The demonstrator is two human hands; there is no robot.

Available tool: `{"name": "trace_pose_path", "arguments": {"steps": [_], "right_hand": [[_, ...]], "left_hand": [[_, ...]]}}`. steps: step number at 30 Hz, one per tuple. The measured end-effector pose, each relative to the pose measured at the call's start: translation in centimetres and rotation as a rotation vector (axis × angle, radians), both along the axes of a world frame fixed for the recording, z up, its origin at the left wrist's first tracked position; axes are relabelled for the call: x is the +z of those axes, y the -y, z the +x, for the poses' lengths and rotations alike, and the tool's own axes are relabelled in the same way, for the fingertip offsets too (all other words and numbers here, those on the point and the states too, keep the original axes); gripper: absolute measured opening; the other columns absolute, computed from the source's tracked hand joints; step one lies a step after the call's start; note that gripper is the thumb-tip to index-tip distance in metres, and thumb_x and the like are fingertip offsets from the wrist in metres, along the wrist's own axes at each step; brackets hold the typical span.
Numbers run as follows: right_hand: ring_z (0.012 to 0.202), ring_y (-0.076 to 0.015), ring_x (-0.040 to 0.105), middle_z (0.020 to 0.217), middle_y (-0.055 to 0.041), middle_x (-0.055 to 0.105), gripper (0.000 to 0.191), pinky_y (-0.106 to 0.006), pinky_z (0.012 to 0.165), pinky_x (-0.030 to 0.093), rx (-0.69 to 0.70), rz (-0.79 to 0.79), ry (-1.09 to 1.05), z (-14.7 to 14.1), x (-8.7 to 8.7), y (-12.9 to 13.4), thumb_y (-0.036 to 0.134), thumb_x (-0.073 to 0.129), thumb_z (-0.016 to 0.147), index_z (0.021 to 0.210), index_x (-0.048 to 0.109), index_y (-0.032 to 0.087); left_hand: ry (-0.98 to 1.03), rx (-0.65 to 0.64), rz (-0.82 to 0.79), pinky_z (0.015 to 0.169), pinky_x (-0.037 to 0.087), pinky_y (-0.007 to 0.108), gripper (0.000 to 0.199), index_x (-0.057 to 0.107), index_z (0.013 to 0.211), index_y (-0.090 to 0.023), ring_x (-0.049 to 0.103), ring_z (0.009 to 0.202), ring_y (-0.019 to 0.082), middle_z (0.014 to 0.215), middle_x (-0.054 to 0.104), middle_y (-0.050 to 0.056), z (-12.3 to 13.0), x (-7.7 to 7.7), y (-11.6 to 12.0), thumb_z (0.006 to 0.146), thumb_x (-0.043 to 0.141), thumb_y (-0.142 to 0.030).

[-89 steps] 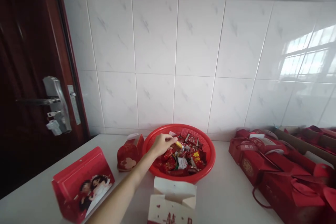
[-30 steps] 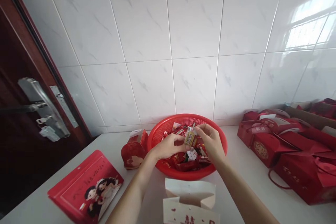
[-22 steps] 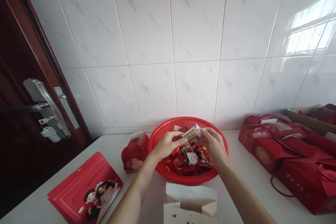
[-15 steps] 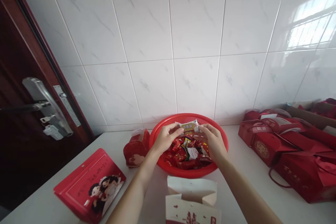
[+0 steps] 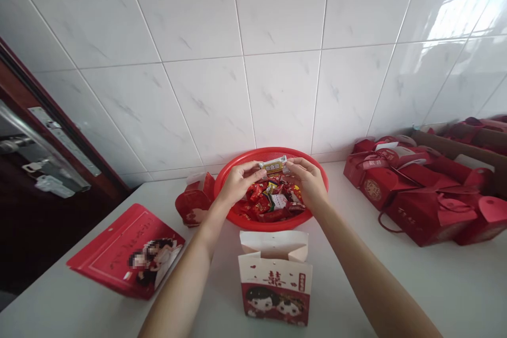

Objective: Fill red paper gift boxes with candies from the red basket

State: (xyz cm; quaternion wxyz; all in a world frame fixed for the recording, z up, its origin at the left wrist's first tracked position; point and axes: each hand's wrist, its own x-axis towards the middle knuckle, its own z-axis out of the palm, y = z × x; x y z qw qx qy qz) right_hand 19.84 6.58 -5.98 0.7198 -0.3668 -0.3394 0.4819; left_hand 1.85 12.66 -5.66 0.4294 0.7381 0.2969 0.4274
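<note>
Over a red plastic basket [image 5: 273, 226], my left hand [image 5: 241, 182] pinches the left end of a small wrapped packet [image 5: 273, 166] with a gold label. The packet's right end is between the fingers of my right hand [image 5: 307, 179]. Wrapped sweets [image 5: 273, 203], mostly red, lie in the basket below both hands. In front of the basket an open white and red paper box [image 5: 275, 288] with cartoon figures stands upright on the white table [image 5: 214, 296].
A red printed bag [image 5: 127, 253] lies at the left, and a small red box [image 5: 194, 200] sits beside the basket. Several red gift boxes [image 5: 396, 185] and a cardboard carton [image 5: 439, 145] fill the right side. A door handle [image 5: 43, 142] is at far left.
The view has tilted down and shifted, so the paper box's front now shows. Both hands still hold the packet over the basket.
</note>
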Motion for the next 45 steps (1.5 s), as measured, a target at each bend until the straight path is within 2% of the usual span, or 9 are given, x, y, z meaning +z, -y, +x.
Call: {"name": "trace_pose_path", "arguments": {"steps": [11, 18, 24, 27, 31, 36, 40, 45], "right_hand": [[0.074, -0.0143, 0.061, 0.078, -0.0001, 0.069, 0.028, -0.027, 0.067, 0.054, 0.017, 0.002, -0.088, 0.52, -0.36, -0.46, 0.038, 0.088, 0.052, 0.065, 0.069, 0.021], [0.073, -0.015, 0.06, 0.074, -0.0008, 0.068, 0.032, -0.027, 0.065, 0.053, 0.002, 0.007, -0.114, 0.33, -0.42, -0.5, 0.039, 0.09, 0.05, 0.061, 0.067, 0.02], [0.069, -0.0149, 0.059, 0.073, -0.0004, 0.068, 0.031, -0.028, 0.064, 0.053, -0.016, -0.002, -0.122, 0.46, -0.5, -0.51, 0.038, 0.089, 0.052, 0.063, 0.066, 0.021], [0.067, -0.0154, 0.059, 0.072, -0.0006, 0.068, 0.027, -0.03, 0.064, 0.053, -0.02, -0.01, -0.114, 0.54, -0.55, -0.51, 0.037, 0.087, 0.055, 0.063, 0.066, 0.021], [0.068, -0.0156, 0.06, 0.073, -0.0004, 0.068, 0.026, -0.029, 0.063, 0.053, -0.017, -0.023, -0.11, 0.6, -0.53, -0.45, 0.035, 0.086, 0.055, 0.064, 0.067, 0.021], [0.066, -0.0134, 0.059, 0.073, 0.0009, 0.068, 0.027, -0.027, 0.062, 0.053, -0.005, -0.028, -0.108, 0.49, -0.39, -0.31, 0.036, 0.087, 0.055, 0.064, 0.067, 0.02], [0.068, -0.0119, 0.061, 0.081, 0.0003, 0.072, 0.031, -0.027, 0.067, 0.056, 0.047, -0.02, -0.077, 0.18, -0.15, 0.03, 0.04, 0.089, 0.059, 0.075, 0.072, 0.02], [0.082, -0.0179, 0.071, 0.093, -0.0033, 0.076, 0.037, -0.028, 0.075, 0.056, 0.209, -0.003, 0.048, 0.06, -0.15, 0.3, 0.044, 0.09, 0.058, 0.084, 0.076, 0.021]], "left_hand": [[-0.053, -0.009, 0.023, 0.082, 0.052, 0.031, 0.039, 0.077, 0.1, -0.021, 0.067, 0.087, 0.021, 0.091, 0.075, 0.002, -0.09, 0.29, 0.14, 0.078, 0.074, -0.053], [-0.08, -0.038, 0.006, 0.082, 0.053, 0.032, 0.036, 0.078, 0.095, -0.02, 0.068, 0.092, 0.023, 0.093, 0.075, 0.002, -0.12, 0.54, 0.47, 0.08, 0.073, -0.052], [-0.059, -0.071, -0.04, 0.087, 0.052, 0.034, 0.038, 0.079, 0.1, -0.018, 0.067, 0.096, 0.024, 0.098, 0.076, 0.005, -0.16, 0.35, 0.42, 0.08, 0.073, -0.049], [-0.044, -0.079, -0.043, 0.09, 0.051, 0.034, 0.034, 0.079, 0.091, -0.018, 0.067, 0.096, 0.024, 0.093, 0.076, 0.004, -0.16, 0.11, 0.2, 0.079, 0.073, -0.049], [-0.07, -0.035, -0.022, 0.084, 0.052, 0.032, 0.03, 0.078, 0.08, -0.019, 0.068, 0.087, 0.022, 0.084, 0.076, 0.003, -0.2, -0.13, -0.07, 0.078, 0.072, -0.049], [-0.053, -0.03, -0.027, 0.08, 0.053, 0.032, 0.032, 0.078, 0.08, -0.018, 0.069, 0.082, 0.022, 0.083, 0.076, 0.003, -0.15, -0.09, -0.13, 0.077, 0.072, -0.05], [-0.003, -0.015, -0.062, 0.076, 0.055, 0.033, 0.042, 0.077, 0.083, -0.017, 0.07, 0.077, 0.022, 0.085, 0.076, 0.004, 0.04, 0.03, -0.01, 0.072, 0.075, -0.057], [-0.005, -0.004, -0.053, 0.075, 0.056, 0.035, 0.039, 0.077, 0.084, -0.019, 0.07, 0.078, 0.022, 0.084, 0.075, 0.003, 0.05, 0.09, 0.29, 0.076, 0.073, -0.057]]}}
